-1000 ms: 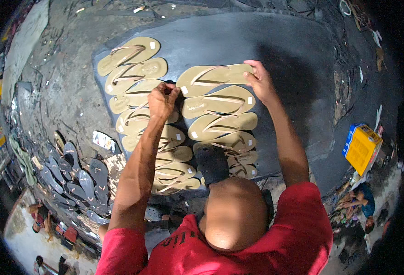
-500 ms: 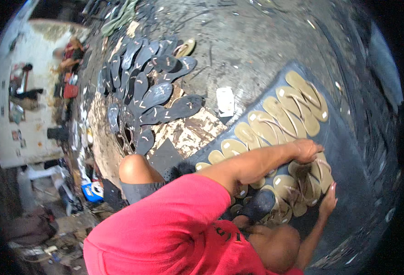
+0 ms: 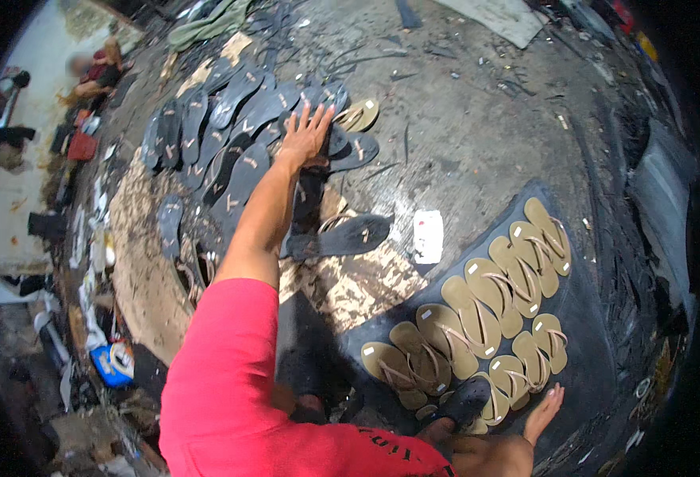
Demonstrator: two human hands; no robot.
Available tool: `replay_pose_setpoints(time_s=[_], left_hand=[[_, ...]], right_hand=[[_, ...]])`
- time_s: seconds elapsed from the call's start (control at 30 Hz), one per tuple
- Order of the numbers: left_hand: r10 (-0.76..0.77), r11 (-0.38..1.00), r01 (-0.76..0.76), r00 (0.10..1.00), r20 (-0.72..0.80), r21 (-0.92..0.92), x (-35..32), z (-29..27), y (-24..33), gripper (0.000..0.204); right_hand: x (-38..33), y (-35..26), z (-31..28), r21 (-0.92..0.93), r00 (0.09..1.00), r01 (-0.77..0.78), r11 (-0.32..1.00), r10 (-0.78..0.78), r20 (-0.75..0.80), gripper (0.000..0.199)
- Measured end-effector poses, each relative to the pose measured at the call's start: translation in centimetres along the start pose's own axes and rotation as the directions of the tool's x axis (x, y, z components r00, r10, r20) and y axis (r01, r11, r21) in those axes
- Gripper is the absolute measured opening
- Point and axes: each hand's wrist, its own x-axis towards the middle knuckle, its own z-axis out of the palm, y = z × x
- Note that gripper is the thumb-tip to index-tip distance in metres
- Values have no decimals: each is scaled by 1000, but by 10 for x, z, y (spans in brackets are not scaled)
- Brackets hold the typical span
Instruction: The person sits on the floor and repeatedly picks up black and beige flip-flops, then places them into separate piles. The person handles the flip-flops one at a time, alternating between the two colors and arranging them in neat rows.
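Observation:
My left hand (image 3: 304, 141) reaches over a spread of black sandal soles (image 3: 248, 171), its fingers stretched apart on or just above the dark soles. Small pale marks show on many of these soles. One tan flip-flop (image 3: 360, 115) lies just beyond my fingertips. At the lower right my right hand (image 3: 545, 412) is open, fingers extended, close to the near end of the tan flip-flops (image 3: 485, 310). These lie overlapping in rows on a dark sheet (image 3: 596, 350), with small white labels on several. What lies under my left palm is hidden.
A white rectangular item (image 3: 428, 237) lies on the floor between the soles and the sheet. Cardboard (image 3: 139, 254) is spread under the soles. A blue packet (image 3: 112, 364) sits among clutter at the left. Farther back, a person (image 3: 100, 71) sits by the wall.
My left hand has left the tan flip-flops and swung over to the black soles at the upper left. My right hand stays by the tan rows. The whole view has shifted.

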Motion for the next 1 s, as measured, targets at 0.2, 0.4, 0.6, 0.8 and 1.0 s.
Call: replay_pose_setpoints(time_s=[0.2, 0.4, 0.6, 0.8, 1.0], left_hand=[[-48, 624, 250, 958, 283, -740, 43, -102, 14, 109], [739, 11, 305, 639, 213, -952, 58, -288, 173, 97], [963, -240, 833, 271, -11, -498, 44, -348, 267, 101], [809, -437, 851, 513, 287, -290, 38, -355, 350, 54], [486, -399, 790, 613, 624, -465, 95, -378, 504, 36]], right_hand=[[18, -101, -78, 22, 976, 10, 1000, -5, -220, 42], [58, -288, -59, 775, 909, 206, 598, -410, 75, 73], [62, -208, -65, 705, 778, -72, 706, -403, 482, 47], [40, -114, -45, 826, 953, -300, -477, -113, 281, 40], [100, -8, -20, 972, 930, -194, 132, 341, 139, 33]])
